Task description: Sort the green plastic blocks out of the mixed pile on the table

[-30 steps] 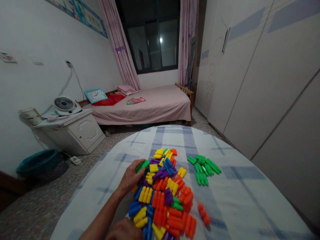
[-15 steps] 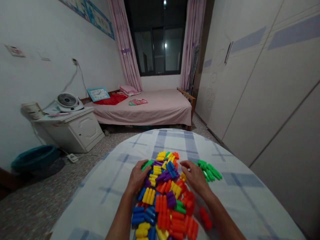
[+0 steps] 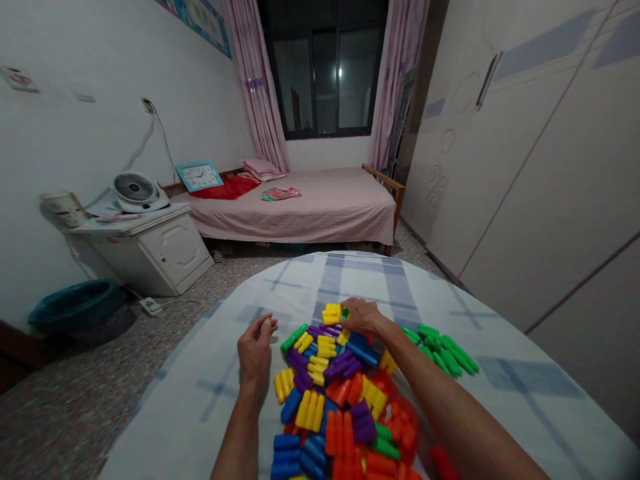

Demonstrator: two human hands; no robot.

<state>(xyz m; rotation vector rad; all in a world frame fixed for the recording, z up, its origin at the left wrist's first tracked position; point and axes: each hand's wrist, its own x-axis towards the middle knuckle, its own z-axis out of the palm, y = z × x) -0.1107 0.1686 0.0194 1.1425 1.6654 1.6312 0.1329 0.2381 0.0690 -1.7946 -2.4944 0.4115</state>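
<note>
Red, yellow, blue, purple and green, the pile of blocks (image 3: 345, 364) spreads across the counter (image 3: 210, 363), on a white cloth (image 3: 505, 417) with blue checks. Beyond the middle of the pile, at its far end, the right hand (image 3: 361, 316) bends down with its fingertips at a small green block (image 3: 345, 313); they hide most of that block, so I cannot tell whether they are clamped on it. Just left of the pile, the left hand (image 3: 255, 352) is over the cloth, its fingers loosely curled and slightly apart. Between that hand and the pile's far part, a long green block (image 3: 294, 339) lies at the pile's left edge. Right of the pile, and apart from it, green blocks (image 3: 445, 351) lie grouped together, partly behind the right forearm. Well beyond the pile stands a bed (image 3: 320, 200) with a pink cover.
</note>
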